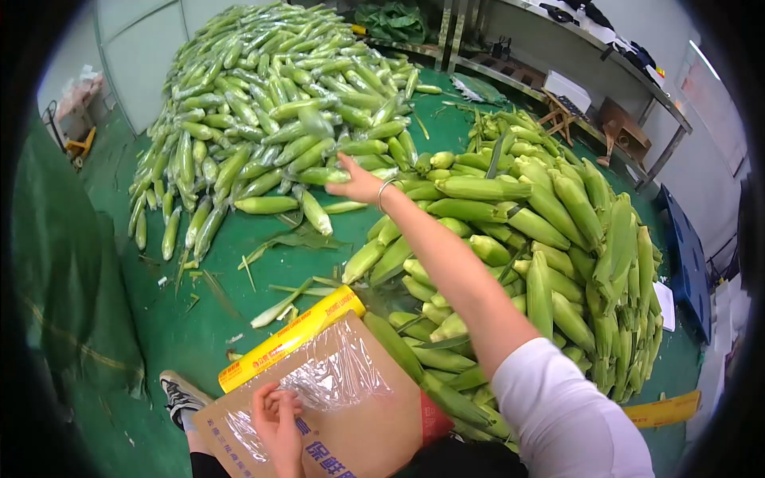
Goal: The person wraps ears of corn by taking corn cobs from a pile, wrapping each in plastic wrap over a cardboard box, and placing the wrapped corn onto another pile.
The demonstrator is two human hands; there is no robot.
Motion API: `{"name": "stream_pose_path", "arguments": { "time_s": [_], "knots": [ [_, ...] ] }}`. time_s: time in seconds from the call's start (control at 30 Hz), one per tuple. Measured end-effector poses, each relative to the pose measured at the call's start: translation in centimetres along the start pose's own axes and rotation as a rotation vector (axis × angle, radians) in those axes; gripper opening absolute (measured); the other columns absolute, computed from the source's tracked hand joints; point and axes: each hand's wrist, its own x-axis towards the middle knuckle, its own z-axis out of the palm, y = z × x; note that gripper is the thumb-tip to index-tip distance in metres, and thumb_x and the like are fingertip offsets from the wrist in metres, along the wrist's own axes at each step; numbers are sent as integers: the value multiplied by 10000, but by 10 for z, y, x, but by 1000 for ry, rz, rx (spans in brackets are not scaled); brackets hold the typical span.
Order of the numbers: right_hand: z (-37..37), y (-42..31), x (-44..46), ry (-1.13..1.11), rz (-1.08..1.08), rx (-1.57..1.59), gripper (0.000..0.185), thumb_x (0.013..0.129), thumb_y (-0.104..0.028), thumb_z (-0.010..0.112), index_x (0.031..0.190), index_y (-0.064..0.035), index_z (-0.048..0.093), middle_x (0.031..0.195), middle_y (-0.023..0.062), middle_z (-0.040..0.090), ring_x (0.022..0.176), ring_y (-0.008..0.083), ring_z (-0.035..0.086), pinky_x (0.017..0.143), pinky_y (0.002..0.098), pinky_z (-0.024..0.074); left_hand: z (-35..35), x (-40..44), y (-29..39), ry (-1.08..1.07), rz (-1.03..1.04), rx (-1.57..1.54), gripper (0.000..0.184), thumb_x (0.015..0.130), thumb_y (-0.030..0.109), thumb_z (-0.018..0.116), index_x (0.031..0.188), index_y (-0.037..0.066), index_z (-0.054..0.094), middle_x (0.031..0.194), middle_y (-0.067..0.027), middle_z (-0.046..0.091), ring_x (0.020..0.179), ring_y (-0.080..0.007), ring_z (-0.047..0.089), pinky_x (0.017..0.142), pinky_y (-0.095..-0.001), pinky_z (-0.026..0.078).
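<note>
Box (374,422) and film (343,370) sit beneath the half-open, empty left hand (279,426). The right hand (355,182), opened, stretches toward wrapped corn (263,135), a blurred ear (315,123) beyond: probably tossing. Next likely calls for unwrapped corn (550,207) on film.

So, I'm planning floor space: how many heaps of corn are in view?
2: the mostly film-wrapped corn heap at the back, left of centre, and the unwrapped corn heap on the right. No third shows, though one could lie beyond the dark frame edges.
</note>
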Motion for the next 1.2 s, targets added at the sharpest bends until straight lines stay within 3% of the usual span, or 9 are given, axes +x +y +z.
{"name": "stream_pose_path", "arguments": {
  "time_s": [0.03,0.1,0.4,0.63,0.8,0.93,1.03,1.1,1.2],
  "knots": [
    [1,28,-5,-23,-204,-407,576,739,-168,714,1228,8,465,1201,210,555,1118,336,538,957,426,443,-6,-7,-4,12,-6,32,192,928,45,526,1106,-28,520,809,-90,606,663,-110,575,613,-219,474],
    [1,26,-50,-487,142,-904,465,731,-103,633,1172,-5,522,1217,193,554,1124,357,531,944,429,466,-31,-19,-27,58,-23,103,172,899,52,583,1051,-22,552,826,-67,595,684,-125,565,632,-240,470],
    [84,123,-98,-472,-187,-1234,190,818,-202,561,986,-146,629,1014,80,636,1032,242,577,851,391,464,-98,-67,-37,302,-21,655,241,893,104,636,1106,3,586,843,-38,599,708,-98,552,657,-217,462],
    [8,-62,-80,-119,-206,-337,590,692,-357,755,1088,-8,492,950,178,599,940,354,585,832,425,469,-108,-53,-12,217,-97,1160,514,735,369,776,977,-6,520,897,-184,580,824,-358,584,692,-421,466],
    [67,-188,-169,-626,-500,-340,641,687,-83,683,1267,-24,418,1108,183,494,1029,363,518,922,429,435,-102,-63,-25,105,-222,1362,354,837,361,658,872,27,545,774,-181,632,694,-381,629,619,-466,488],
    [109,-180,-248,-627,-508,-374,632,716,-114,692,1299,-65,450,1156,148,506,1097,334,486,922,413,415,-125,-51,-33,7,103,1293,213,896,204,550,766,35,542,691,-167,616,616,-345,623,565,-441,490],
    [100,-170,-271,-554,-573,-382,657,709,-215,734,1294,-75,468,1145,121,514,1073,301,486,899,410,409,-148,-49,-42,105,-354,-14,187,922,164,505,793,31,531,649,-127,604,505,-216,559,516,-339,477],
    [94,-174,-284,-694,-615,-267,671,711,-242,749,1304,-82,478,1140,115,526,1077,296,486,911,406,409,-143,-55,-5,140,-169,-666,181,955,121,479,806,22,508,773,-106,625,627,-173,590,586,-279,495],
    [90,-183,-268,-823,-608,-221,679,717,-267,762,1313,-91,489,1115,110,543,1052,292,499,906,396,416,-96,-32,2,93,65,-286,174,927,166,551,980,0,557,926,-159,632,931,-284,637,792,-336,503]
  ]
}}
